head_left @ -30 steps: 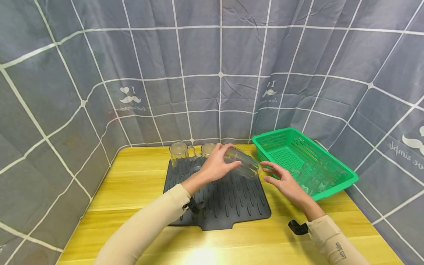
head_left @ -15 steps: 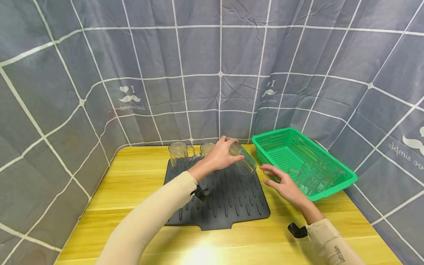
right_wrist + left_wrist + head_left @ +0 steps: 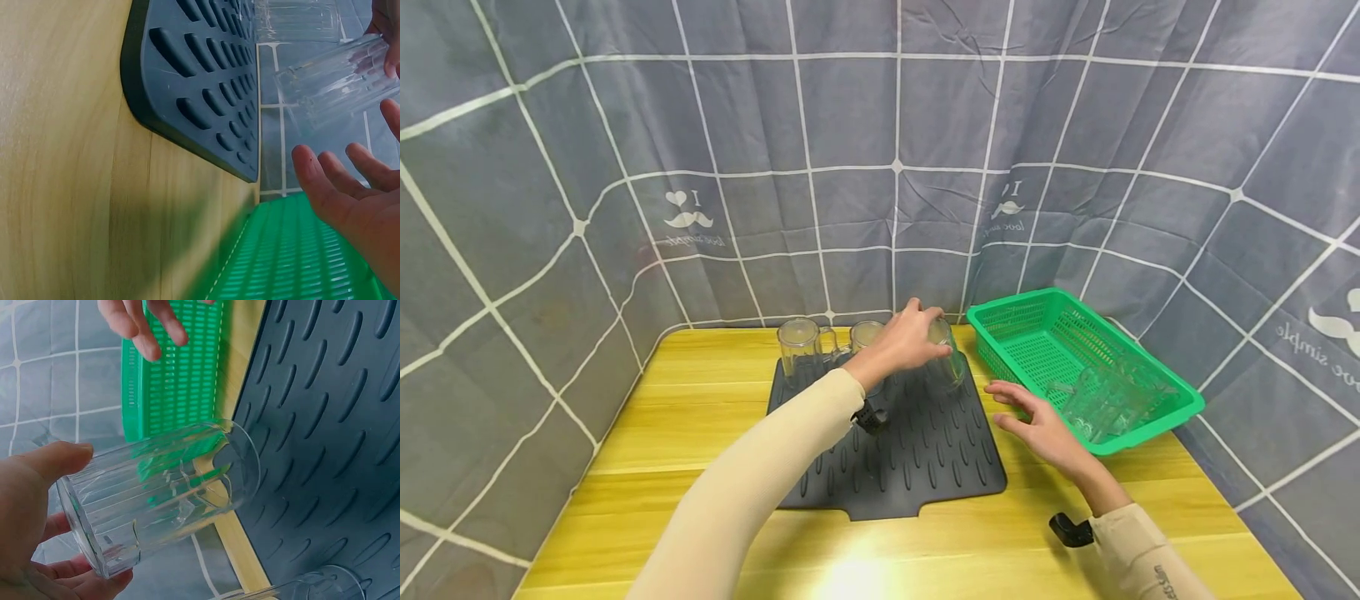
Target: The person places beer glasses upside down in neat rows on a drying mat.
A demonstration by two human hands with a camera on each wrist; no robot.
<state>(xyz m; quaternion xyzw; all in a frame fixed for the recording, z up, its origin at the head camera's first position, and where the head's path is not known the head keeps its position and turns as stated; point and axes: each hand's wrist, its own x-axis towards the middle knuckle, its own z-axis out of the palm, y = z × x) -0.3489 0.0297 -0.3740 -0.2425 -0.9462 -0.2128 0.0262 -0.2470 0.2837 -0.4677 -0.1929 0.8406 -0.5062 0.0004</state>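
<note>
My left hand (image 3: 906, 337) grips a clear glass mug (image 3: 162, 494) around its base end, thumb on one side and fingers on the other. The mug is tilted, its mouth down close over the dark ribbed drying mat (image 3: 887, 471), near the back right corner. Beside it on the mat, a second glass mug (image 3: 799, 350) and a third mug (image 3: 864, 332) stand upside down in a row, the third partly hidden by my left arm. Between mat and basket, my right hand (image 3: 1037, 425) hangs in the air with loosely bent fingers, holding nothing.
A green plastic basket (image 3: 1191, 406) stands at the right, with several glass mugs (image 3: 1108, 400) lying in its near end. The wooden table (image 3: 700, 433) ends at a grey checked curtain (image 3: 850, 208) behind and on both sides.
My left hand has moved right and back with the glass mug, turning it from nearly lying to steeper, mouth down. My right hand stays almost in place.
</note>
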